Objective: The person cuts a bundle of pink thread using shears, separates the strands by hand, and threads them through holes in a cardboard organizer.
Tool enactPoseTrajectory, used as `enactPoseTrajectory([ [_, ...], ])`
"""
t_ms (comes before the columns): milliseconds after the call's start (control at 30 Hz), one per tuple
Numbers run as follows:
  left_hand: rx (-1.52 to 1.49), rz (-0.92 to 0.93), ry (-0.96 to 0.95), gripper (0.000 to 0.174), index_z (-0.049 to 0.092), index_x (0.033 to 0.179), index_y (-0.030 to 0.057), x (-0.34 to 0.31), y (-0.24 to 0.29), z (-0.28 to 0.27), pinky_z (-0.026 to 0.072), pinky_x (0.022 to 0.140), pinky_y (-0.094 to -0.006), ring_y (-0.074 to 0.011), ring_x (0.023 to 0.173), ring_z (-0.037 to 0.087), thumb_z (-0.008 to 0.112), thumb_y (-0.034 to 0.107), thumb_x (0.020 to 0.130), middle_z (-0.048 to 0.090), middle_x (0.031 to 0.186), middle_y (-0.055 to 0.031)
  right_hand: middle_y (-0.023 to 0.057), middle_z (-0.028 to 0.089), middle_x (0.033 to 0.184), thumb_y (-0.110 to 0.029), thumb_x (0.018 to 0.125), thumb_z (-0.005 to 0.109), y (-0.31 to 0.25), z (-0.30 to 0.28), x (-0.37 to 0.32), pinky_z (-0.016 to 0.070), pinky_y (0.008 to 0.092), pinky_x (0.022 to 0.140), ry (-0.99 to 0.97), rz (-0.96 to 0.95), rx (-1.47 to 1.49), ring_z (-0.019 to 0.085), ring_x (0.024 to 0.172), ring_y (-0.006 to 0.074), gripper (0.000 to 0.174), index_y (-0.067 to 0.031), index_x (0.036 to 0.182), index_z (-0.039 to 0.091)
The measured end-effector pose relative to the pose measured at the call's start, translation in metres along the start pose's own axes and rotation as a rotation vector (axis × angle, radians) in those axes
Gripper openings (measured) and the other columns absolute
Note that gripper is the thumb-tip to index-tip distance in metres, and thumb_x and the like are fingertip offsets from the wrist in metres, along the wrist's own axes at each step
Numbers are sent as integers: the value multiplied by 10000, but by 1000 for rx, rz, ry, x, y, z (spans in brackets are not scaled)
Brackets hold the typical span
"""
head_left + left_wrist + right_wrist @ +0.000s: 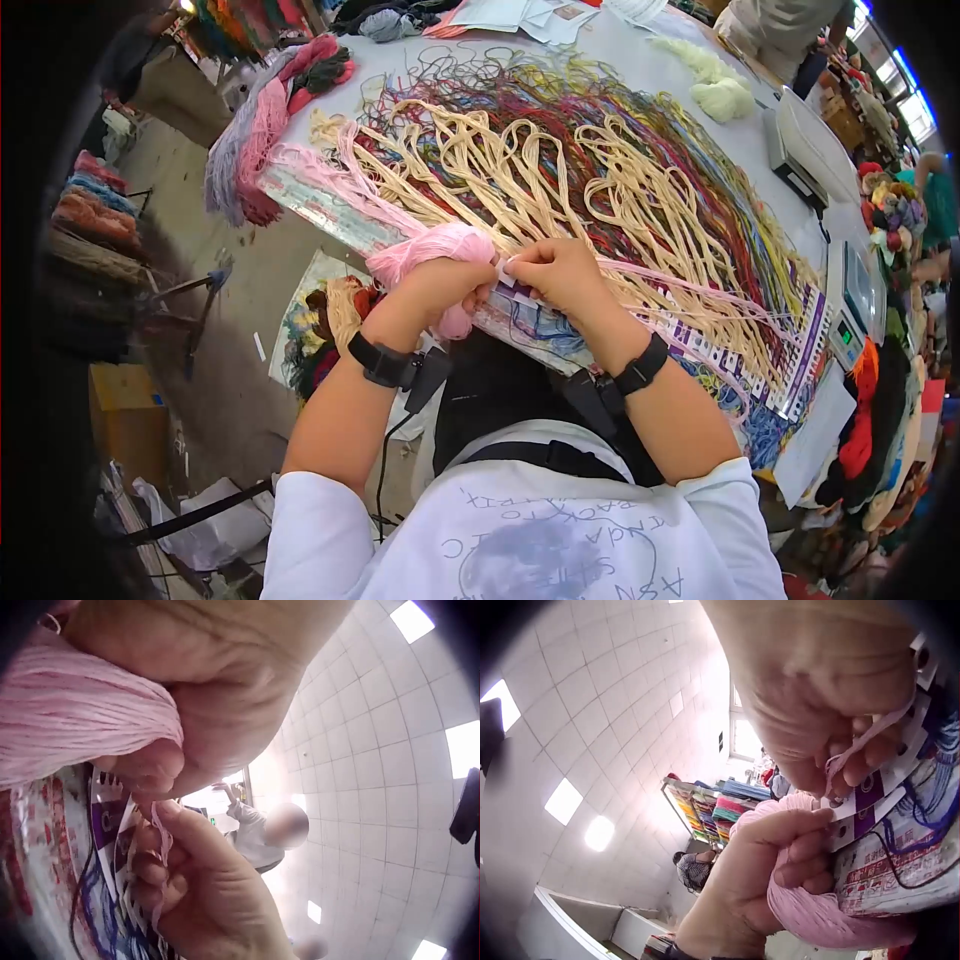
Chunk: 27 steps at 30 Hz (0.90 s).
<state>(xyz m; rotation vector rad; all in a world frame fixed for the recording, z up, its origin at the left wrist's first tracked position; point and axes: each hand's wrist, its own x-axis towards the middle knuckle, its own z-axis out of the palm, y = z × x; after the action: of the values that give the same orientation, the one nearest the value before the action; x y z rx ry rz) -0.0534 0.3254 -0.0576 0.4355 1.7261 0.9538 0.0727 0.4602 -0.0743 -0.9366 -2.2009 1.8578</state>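
A thick skein of pink yarn (432,245) is gripped in my left hand (440,288), its bundle running through the curled fingers. The left thumb and forefinger come right at the edge of a white-and-purple card with punched holes (868,812). Close beside it, my right hand (570,280) pinches a thin pink yarn strand (866,740) between thumb and forefinger. In the left wrist view that strand (160,834) loops down over the right fingers. Both hands meet over the near table edge, fingertips almost together.
Cream yarn lengths (500,165) and many coloured strands (700,190) spread across the table. Loose pink strands (690,285) trail right. A pink and grey yarn bundle (262,140) hangs over the left corner. A digital scale (848,340) stands at right.
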Motion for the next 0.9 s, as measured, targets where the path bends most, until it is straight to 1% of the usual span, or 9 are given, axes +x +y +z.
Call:
enactPoseTrajectory([
  [300,-13,54,-54,244,613,743,53,8,-5,1,429,547,-252,-113,556,516,524,239,874,583,659,-13,37,651,642,-177,726,687,2,4,-1,451,266,476,52,7,-95,594,506,90,133,-49,763,683],
  [400,5,42,-44,229,614,754,51,-3,7,3,429,549,-247,-110,567,522,532,225,877,588,665,-14,63,661,679,-173,720,668,-2,10,-7,478,306,522,100,4,-108,630,557,166,114,-64,751,679],
  [467,34,31,-40,222,615,760,49,-4,8,3,428,551,-245,-109,572,524,536,219,878,590,668,-15,85,649,698,-162,723,651,-2,18,-18,489,350,598,308,-239,-380,634,648,255,110,-65,768,677],
  [500,-2,28,-36,193,630,764,40,-2,5,2,429,538,-240,-109,561,532,564,189,868,597,661,-25,107,636,785,-133,738,625,0,19,-22,485,384,660,286,-371,-403,611,744,319,114,-54,802,676],
  [600,-30,49,-55,178,635,764,37,3,2,0,430,539,-241,-109,565,536,574,175,858,600,661,-29,116,622,850,-113,752,609,6,21,-33,479,397,663,245,-577,-469,607,768,317,117,-48,823,675],
  [733,-19,75,-32,195,618,738,42,10,-6,3,432,554,-251,-114,574,532,570,198,844,596,659,-26,133,612,898,-84,744,604,8,9,-36,481,398,686,152,-611,-418,602,801,316,121,-45,835,674],
  [800,-27,99,-21,199,613,730,43,7,-4,6,433,555,-251,-116,574,533,568,201,843,594,657,-27,119,624,905,-37,747,625,5,6,-35,486,341,716,80,-558,-405,613,807,282,229,-29,974,656],
  [867,-35,124,-9,204,607,721,44,12,-5,-1,433,555,-251,-118,573,534,566,203,841,593,656,-28,116,620,914,-32,741,630,-2,2,-33,486,342,719,71,-466,-378,610,809,280,237,-31,978,649],
  [900,-65,74,189,188,603,790,33,22,-10,-15,431,539,-251,-124,577,540,556,204,850,594,683,-41,112,616,922,-27,735,636,-5,1,-32,485,342,723,62,-374,-351,607,810,278,246,-32,981,642],
])
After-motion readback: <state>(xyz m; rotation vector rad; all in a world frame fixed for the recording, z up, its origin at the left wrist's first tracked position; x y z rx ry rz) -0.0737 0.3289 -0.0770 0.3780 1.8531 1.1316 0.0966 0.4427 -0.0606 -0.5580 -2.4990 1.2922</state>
